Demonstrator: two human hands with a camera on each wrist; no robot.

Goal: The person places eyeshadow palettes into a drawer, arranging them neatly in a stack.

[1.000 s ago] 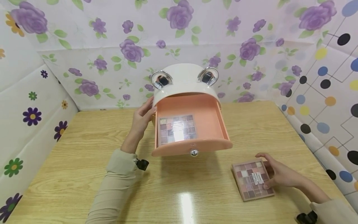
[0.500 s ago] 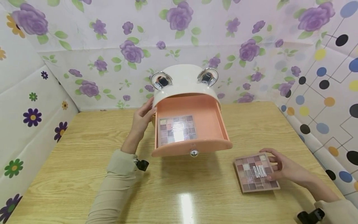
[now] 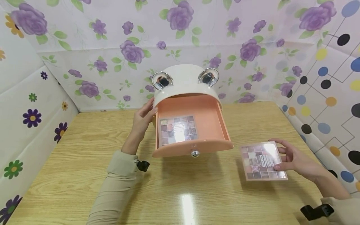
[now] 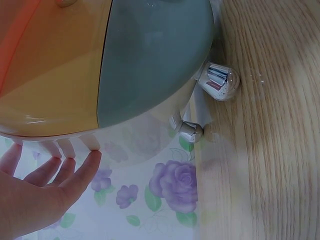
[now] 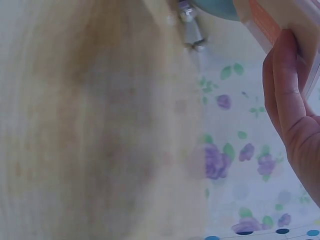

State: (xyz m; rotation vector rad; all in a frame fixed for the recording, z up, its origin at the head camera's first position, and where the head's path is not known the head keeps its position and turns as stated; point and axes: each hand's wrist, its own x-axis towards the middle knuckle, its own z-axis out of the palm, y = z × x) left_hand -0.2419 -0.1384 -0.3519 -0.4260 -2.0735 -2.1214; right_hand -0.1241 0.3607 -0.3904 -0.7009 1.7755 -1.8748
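Observation:
A white storage box (image 3: 182,75) with two shiny eye-like knobs stands at the back of the table. Its peach top drawer (image 3: 206,117) is pulled out and tilts forward, with an eyeshadow palette (image 3: 178,129) lying in its left part. My left hand (image 3: 142,120) rests against the box's left side; in the left wrist view, the fingertips (image 4: 92,157) touch the white shell. To the right of the drawer, my right hand (image 3: 295,161) pinches a second eyeshadow palette (image 3: 262,161) by its right edge, thumb on top. That palette is raised off the table.
Below the top drawer, the left wrist view shows a yellow drawer front (image 4: 55,95) and a grey-green one (image 4: 150,55), plus shiny metal feet (image 4: 218,81). The wooden table (image 3: 92,175) is bordered by a flowered sheet (image 3: 107,28) behind and a dotted sheet (image 3: 323,103) on the right.
My right hand has lifted the palette off the table and carried it slightly right and away from me. My left hand, the box and the drawer keep their places.

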